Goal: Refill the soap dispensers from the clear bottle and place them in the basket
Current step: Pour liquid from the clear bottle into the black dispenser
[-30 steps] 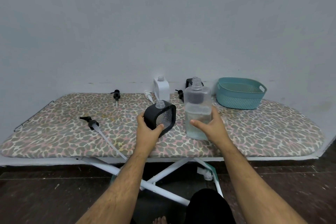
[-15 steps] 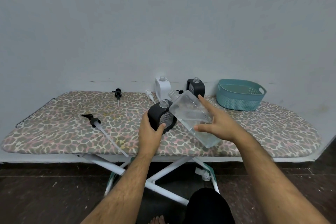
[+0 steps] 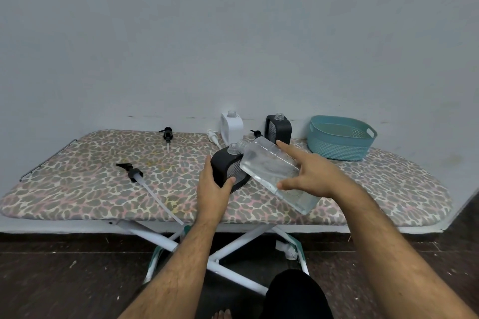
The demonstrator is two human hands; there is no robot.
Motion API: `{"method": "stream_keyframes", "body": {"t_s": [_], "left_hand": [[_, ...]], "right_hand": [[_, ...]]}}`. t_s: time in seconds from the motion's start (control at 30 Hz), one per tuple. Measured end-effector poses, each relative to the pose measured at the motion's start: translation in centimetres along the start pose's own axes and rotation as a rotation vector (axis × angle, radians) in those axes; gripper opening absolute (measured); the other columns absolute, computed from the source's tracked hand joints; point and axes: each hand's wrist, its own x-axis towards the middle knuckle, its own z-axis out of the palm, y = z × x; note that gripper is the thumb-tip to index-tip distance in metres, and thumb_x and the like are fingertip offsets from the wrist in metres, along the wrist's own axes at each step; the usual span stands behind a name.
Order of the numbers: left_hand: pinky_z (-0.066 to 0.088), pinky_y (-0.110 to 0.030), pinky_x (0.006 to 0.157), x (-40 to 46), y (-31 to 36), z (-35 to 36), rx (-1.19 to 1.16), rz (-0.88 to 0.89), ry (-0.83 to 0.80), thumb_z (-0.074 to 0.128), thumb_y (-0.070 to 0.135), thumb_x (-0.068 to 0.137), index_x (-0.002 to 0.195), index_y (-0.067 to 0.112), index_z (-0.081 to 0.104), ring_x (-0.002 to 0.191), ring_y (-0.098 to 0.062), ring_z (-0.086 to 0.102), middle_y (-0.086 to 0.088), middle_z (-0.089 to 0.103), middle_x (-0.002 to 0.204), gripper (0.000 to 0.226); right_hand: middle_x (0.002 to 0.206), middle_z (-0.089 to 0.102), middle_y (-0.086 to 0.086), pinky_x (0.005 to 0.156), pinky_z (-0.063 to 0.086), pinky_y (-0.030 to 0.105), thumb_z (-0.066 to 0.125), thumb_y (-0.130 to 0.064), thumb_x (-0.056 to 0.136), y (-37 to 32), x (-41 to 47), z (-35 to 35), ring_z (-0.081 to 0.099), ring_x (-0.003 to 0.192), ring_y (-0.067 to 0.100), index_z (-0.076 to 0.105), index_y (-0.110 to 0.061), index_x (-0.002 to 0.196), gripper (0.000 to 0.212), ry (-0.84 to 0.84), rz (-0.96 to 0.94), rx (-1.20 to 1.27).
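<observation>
My left hand (image 3: 213,190) grips a black soap dispenser (image 3: 225,166) with an open neck, standing on the ironing board (image 3: 85,181). In my right hand (image 3: 309,173) is the clear bottle (image 3: 269,166), tilted steeply to the left, its mouth right over the dispenser's neck. Liquid shows inside the bottle. A white dispenser (image 3: 232,127) and a second black dispenser (image 3: 278,128) stand uncapped at the back of the board. At the back right sits the teal basket (image 3: 339,147).
Pump heads lie loose on the leopard-print cover: a black one with a long tube (image 3: 134,173) at left, another black one (image 3: 167,134) farther back, a white one (image 3: 213,136) and a small black one (image 3: 256,133) near the dispensers. The wall is close behind.
The clear bottle went from upright on the board to lifted and tilted left over the black dispenser's neck. My left hand kept its grip on the dispenser.
</observation>
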Motion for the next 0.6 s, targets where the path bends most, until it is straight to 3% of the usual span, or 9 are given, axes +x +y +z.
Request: {"method": "stream_keyframes", "body": {"t_s": [0.1, 0.2, 0.3, 0.4, 0.6], "left_hand": [[0.037, -0.041, 0.116, 0.0, 0.0, 0.0, -0.003, 0.000, 0.004, 0.075, 0.022, 0.085, 0.156, 0.026, 0.020, 0.137, -0.013, 0.043, 0.004, 0.044, 0.151, 0.089], [0.043, -0.033, 0.109, -0.1, 0.4, -0.1, -0.017, 0.019, 0.015, 0.075, 0.018, 0.085, 0.150, 0.024, 0.035, 0.123, -0.009, 0.053, 0.010, 0.054, 0.137, 0.076], [0.044, -0.023, 0.099, -0.4, 1.0, -0.2, -0.029, 0.014, 0.030, 0.075, 0.014, 0.085, 0.141, 0.023, 0.045, 0.110, -0.003, 0.054, 0.015, 0.056, 0.122, 0.065], [0.042, -0.019, 0.094, -0.5, 1.1, -0.3, -0.037, 0.010, 0.027, 0.075, 0.015, 0.085, 0.141, 0.022, 0.045, 0.110, -0.004, 0.055, 0.014, 0.057, 0.122, 0.064], [0.044, -0.022, 0.095, -0.6, 1.2, -0.4, -0.035, 0.010, 0.030, 0.074, 0.016, 0.085, 0.141, 0.022, 0.046, 0.111, -0.006, 0.057, 0.011, 0.060, 0.124, 0.063]], "right_hand": [[0.099, 0.050, -0.011, 0.076, 0.044, 0.032, 0.077, -0.055, 0.076, -0.3, 0.1, -0.2, 0.053, 0.091, 0.015, 0.013, -0.058, 0.151, 0.099, 0.009, 0.015, -0.036], [0.102, 0.051, -0.010, 0.082, 0.046, 0.033, 0.077, -0.055, 0.075, -0.5, 0.2, -0.6, 0.054, 0.098, 0.016, 0.014, -0.058, 0.151, 0.099, 0.006, 0.026, -0.052], [0.126, 0.062, -0.002, 0.085, 0.045, 0.033, 0.078, -0.055, 0.074, -0.7, 0.3, -0.9, 0.055, 0.104, 0.017, 0.015, -0.056, 0.151, 0.099, 0.000, 0.026, -0.048], [0.143, 0.055, -0.004, 0.093, 0.044, 0.035, 0.078, -0.054, 0.074, -1.0, 0.5, -1.3, 0.055, 0.121, 0.021, 0.016, -0.055, 0.152, 0.100, -0.007, 0.027, -0.068], [0.146, 0.053, -0.007, 0.101, 0.045, 0.038, 0.079, -0.053, 0.072, -1.9, 0.7, -2.0, 0.051, 0.128, 0.020, 0.020, -0.052, 0.152, 0.100, -0.030, 0.046, -0.083]]}}
